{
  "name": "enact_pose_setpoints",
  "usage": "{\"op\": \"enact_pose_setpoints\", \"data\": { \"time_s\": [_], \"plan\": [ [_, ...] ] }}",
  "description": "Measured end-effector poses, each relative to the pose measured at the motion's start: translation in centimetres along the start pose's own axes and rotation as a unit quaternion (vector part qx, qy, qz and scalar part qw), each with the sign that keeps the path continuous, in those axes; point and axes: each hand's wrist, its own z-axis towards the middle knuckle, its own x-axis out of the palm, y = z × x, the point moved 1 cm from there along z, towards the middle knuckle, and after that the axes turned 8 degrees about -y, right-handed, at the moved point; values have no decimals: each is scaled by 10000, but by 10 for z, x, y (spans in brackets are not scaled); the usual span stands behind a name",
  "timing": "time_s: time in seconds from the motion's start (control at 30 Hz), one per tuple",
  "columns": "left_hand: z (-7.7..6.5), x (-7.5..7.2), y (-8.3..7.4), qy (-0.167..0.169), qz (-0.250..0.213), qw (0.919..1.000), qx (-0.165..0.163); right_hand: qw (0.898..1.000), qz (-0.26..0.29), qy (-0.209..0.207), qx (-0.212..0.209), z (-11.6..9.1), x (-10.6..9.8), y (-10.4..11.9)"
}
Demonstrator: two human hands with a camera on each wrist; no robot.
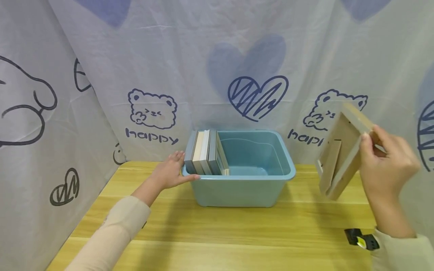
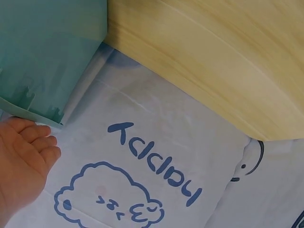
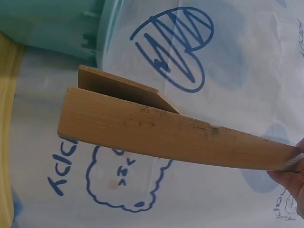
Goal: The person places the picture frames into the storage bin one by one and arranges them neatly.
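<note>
My right hand [image 1: 390, 165] pinches a wooden picture frame [image 1: 344, 150] by its upper edge and holds it tilted in the air, right of the bin. The back panel and its stand flap [image 3: 123, 90] are visible. My left hand [image 1: 173, 171] rests at the near left corner of a blue-green plastic bin [image 1: 237, 192], thumb along the front rim and fingers spread by the left side. In the left wrist view, that hand [image 2: 26, 159] touches the bin's rim. Several books or book-like slabs [image 1: 207, 150] stand upright, packed at the bin's left end.
The bin stands on a light wood table [image 1: 220, 233], close to a white printed cloth [image 1: 203, 67] that hangs behind. Another cloth side [image 1: 30, 188] borders the table on the left. A dark strap with a yellow spot [image 1: 362, 241] is at the right wrist.
</note>
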Motion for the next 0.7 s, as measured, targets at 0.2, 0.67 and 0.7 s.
{"op": "enact_pose_setpoints", "data": {
  "time_s": [0.2, 0.67, 0.7],
  "plan": [
    [1, -4, -3, 156, 218, 9996, 31, 9990, 368, -233, -96, 7, 6, 15],
    [0, -8, -4, 210, 276, 9994, 72, 9947, 900, -479, -101, 15, 22, 49],
    [0, -8, -4, 204, 286, 9994, 73, 9942, 952, -491, -63, 15, 23, 51]
  ]
}}
